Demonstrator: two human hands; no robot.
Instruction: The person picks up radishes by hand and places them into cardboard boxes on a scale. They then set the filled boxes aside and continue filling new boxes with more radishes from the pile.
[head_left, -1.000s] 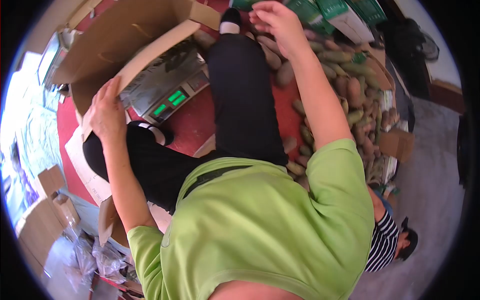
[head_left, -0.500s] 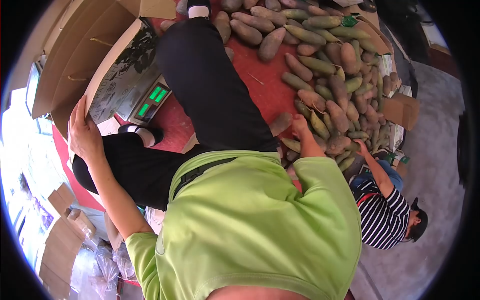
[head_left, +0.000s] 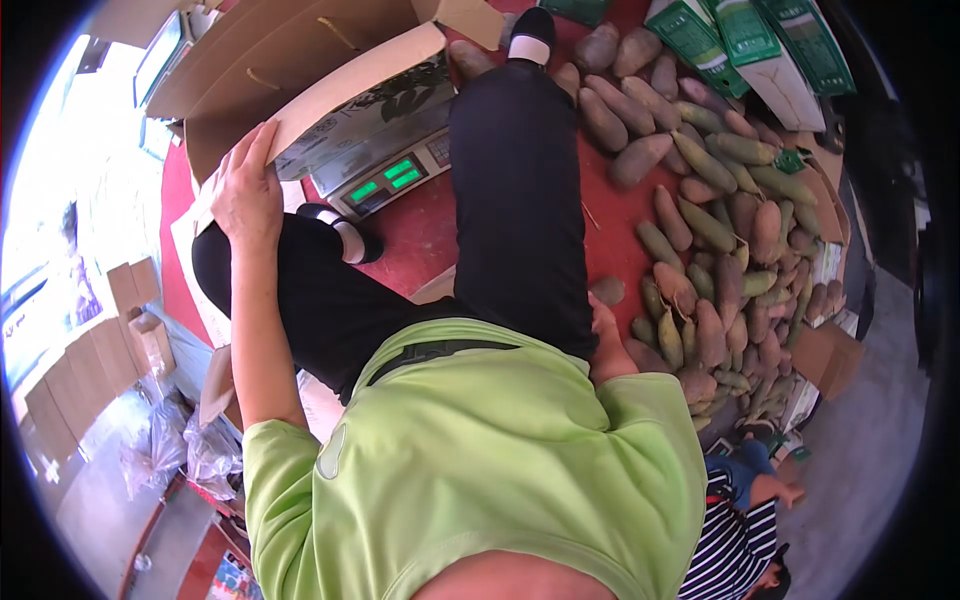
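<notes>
My left hand (head_left: 247, 195) grips the top edge of a large open cardboard box (head_left: 355, 75), with fingers over its rim. The box rests on a digital scale (head_left: 385, 185) with lit green numbers. Beside my right thigh, my right hand (head_left: 606, 340) is closed around a reddish-brown radish (head_left: 607, 291). Only the radish's far end shows, and my leg partly hides that hand. To its right lies a big pile of green and reddish radishes (head_left: 720, 290). The inside bottom of the box is out of sight.
My legs (head_left: 520, 200) straddle the red floor covering (head_left: 625, 225). Green-and-white cartons (head_left: 745, 60) stand at the upper right. A co-worker in a striped shirt (head_left: 735, 545) is at the lower right. Plastic bags (head_left: 210, 450) and cardboard (head_left: 85, 345) lie at left.
The view has shifted, so the box and pile appear farther right. My right hand has drawn the radish closer to my thigh. The co-worker's hand has come away from the pile.
</notes>
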